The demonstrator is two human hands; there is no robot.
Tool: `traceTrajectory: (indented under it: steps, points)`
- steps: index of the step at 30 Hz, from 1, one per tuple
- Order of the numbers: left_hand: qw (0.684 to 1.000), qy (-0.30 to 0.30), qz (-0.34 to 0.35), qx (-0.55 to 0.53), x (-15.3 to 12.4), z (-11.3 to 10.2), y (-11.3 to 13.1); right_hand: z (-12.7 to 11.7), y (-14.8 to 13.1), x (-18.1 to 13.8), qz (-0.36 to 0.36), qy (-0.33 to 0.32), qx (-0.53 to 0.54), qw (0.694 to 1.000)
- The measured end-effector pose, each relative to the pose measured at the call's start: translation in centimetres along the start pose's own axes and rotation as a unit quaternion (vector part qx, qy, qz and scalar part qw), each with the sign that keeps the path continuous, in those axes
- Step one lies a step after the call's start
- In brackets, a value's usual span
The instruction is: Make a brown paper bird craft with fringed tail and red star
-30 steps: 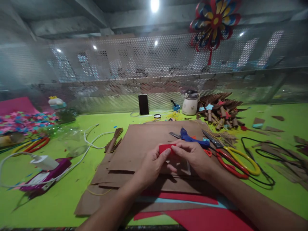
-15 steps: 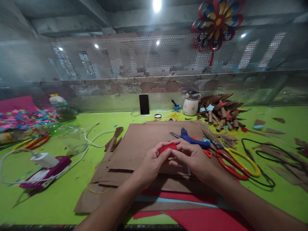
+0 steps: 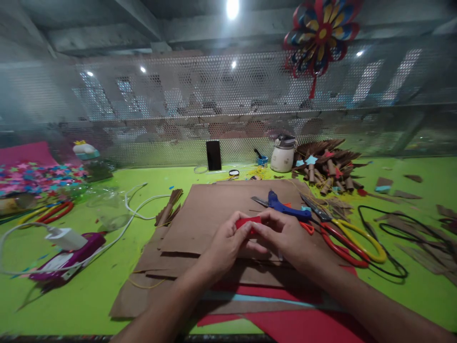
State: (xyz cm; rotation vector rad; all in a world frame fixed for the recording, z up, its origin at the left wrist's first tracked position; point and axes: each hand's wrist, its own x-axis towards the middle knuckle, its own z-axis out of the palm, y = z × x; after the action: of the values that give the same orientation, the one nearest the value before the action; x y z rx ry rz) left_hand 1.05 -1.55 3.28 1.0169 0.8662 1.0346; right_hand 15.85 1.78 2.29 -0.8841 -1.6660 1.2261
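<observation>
Grip of left hand (image 3: 223,242) and right hand (image 3: 293,237) pinches red paper (image 3: 247,221) at the frame's lower centre; uneven pressure could crease it.

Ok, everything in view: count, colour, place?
Paper piece: one, red, centre
Glue gun: one, blue, centre
Scissors: at least one, red-yellow handles, right
Brown sheets: several, brown, centre
Red sheets: several, red, front
Brown rolls: many, brown, back right
Bottle: one, white, back
Phone: one, black, back
Pot: one, blue, back
Stars: many, mixed colours, left
Power strip: one, purple, left
Charger: one, white, left
Black cable: one, black, right
White cable: count unclear, white, left
Flower decoration: one, multicoloured, upper right
Mesh: one, grey, back
Table: one, green, underneath
Left hand: one, bare, on paper piece
Right hand: one, bare, on paper piece
</observation>
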Motion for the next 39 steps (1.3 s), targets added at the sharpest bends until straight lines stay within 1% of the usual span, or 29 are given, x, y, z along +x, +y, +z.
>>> traceTrajectory:
  steps: [5, 8, 10, 12, 15, 18, 22, 27, 30, 36, 39]
  points:
    - [1.0, 0.008, 0.012, 0.012, 0.1, 0.2, -0.2, -0.3, -0.3, -0.1, -0.025, 0.024, -0.055, 0.998]
    - [0.999, -0.005, 0.032, 0.033, 0.2, 0.1, -0.4, -0.3, 0.0, -0.1, -0.018, 0.016, -0.038, 0.999]
    - [0.996, -0.003, 0.049, 0.072, 0.4, -0.1, -0.5, -0.3, 0.3, 0.0, -0.002, 0.008, -0.005, 1.0]
    - [0.99, 0.014, 0.064, 0.126, 0.5, -0.4, -0.7, -0.3, 0.6, 0.1, 0.005, 0.012, 0.012, 1.0]
    - [0.98, 0.044, 0.075, 0.178, 0.5, -0.7, -0.9, -0.5, 0.8, 0.3, -0.013, 0.036, -0.008, 0.999]
    - [0.98, 0.061, 0.062, 0.177, 0.4, -0.8, -0.8, -0.7, 0.6, 0.3, -0.022, 0.043, -0.034, 0.998]
    - [0.984, 0.066, 0.034, 0.16, 0.4, -0.7, -0.5, -0.6, 0.3, 0.1, -0.027, 0.044, -0.044, 0.998]
    - [0.989, 0.066, 0.043, 0.123, 0.5, -0.4, -0.4, -0.6, 0.5, 0.2, -0.031, 0.051, -0.04, 0.997]
    - [0.989, 0.065, 0.049, 0.12, 0.5, -0.5, -0.5, -0.6, 0.5, 0.3, -0.019, 0.038, -0.016, 0.999]
    - [0.987, 0.062, 0.077, 0.125, 0.6, -0.4, -0.6, 0.0, -0.3, -0.2, 0.034, -0.046, 0.043, 0.997]
    - [0.989, 0.051, 0.076, 0.119, 0.6, -0.3, -0.3, 0.2, -0.1, -0.2, 0.047, -0.068, 0.096, 0.992]
